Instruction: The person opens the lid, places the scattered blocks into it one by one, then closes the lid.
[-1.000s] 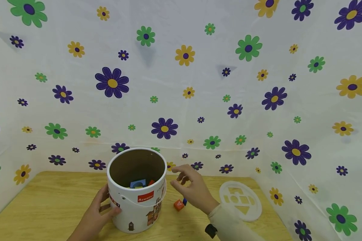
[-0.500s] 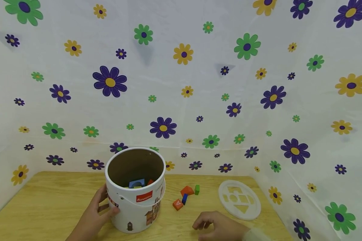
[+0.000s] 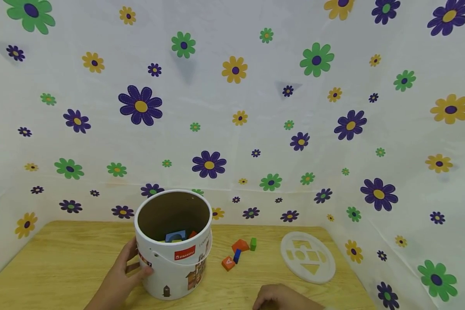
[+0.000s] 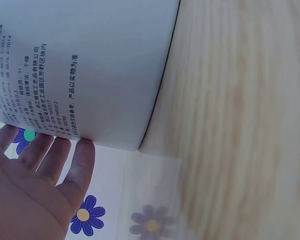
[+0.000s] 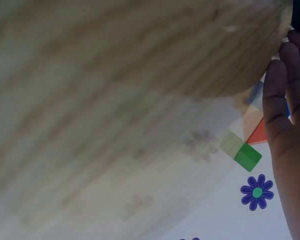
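A white round bucket (image 3: 169, 271) with printed pictures stands upright on the table, its top uncovered. Inside lies a blue arch block (image 3: 175, 236), with bits of red and yellow beside it. My left hand (image 3: 121, 273) holds the bucket's left side, thumb on the front and fingers round the back; the left wrist view shows the fingertips against its printed wall. Near the table's front edge lies my right hand (image 3: 283, 298), loosely bent and holding nothing. Between bucket and hand are a red lettered block (image 3: 228, 263), a blue block (image 3: 237, 256), a red-orange block (image 3: 240, 246) and a green block (image 3: 253, 244).
A white round lid (image 3: 329, 268) with shaped cut-outs lies flat at the right of the wooden table (image 3: 81, 258). Flower-printed white sheeting (image 3: 255, 103) walls off the back and both sides. The bucket's thin handle (image 3: 211, 245) hangs down over its front right.
My right hand has drawn back from beside the bucket's rim to the table's front edge, uncovering the red-orange and green blocks. The left hand and bucket have stayed in place.
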Available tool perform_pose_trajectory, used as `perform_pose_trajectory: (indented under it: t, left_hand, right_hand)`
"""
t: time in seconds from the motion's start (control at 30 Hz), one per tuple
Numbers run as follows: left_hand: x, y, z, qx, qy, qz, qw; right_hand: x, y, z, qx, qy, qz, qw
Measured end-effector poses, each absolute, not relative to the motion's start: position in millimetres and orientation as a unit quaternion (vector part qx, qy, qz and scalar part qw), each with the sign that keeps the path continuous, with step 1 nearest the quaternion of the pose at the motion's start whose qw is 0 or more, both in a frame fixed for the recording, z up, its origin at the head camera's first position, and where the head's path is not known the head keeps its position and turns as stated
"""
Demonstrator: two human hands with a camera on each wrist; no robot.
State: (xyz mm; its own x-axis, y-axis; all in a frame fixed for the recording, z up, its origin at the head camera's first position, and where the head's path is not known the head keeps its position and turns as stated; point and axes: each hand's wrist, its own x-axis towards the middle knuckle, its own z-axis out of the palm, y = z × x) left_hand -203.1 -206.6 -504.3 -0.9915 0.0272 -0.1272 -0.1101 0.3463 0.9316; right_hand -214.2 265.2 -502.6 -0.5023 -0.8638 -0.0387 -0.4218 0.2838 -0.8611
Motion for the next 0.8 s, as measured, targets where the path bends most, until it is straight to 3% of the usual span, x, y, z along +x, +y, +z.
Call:
perform_pose_trajectory:
  t: [0.17,0.4,0.8]
  left_hand:
    - [-203.9,-207.6,-505.0,-0.027,0.819,0.57,0.061]
    - [-205.7,-206.4,-505.6,-0.033,0.817,0.572,0.069]
    - [-207.8,-208.3,-507.8,-0.039,0.815,0.574,0.072]
  right_hand:
    - [-218.1,260.4,-496.7,-0.401,0.82,-0.341,0.225]
    - [-217.9,257.2,-493.6,-0.317,0.861,-0.323,0.231]
    - [-227.5,248.6,-493.5,-0.363,0.878,-0.28,0.137]
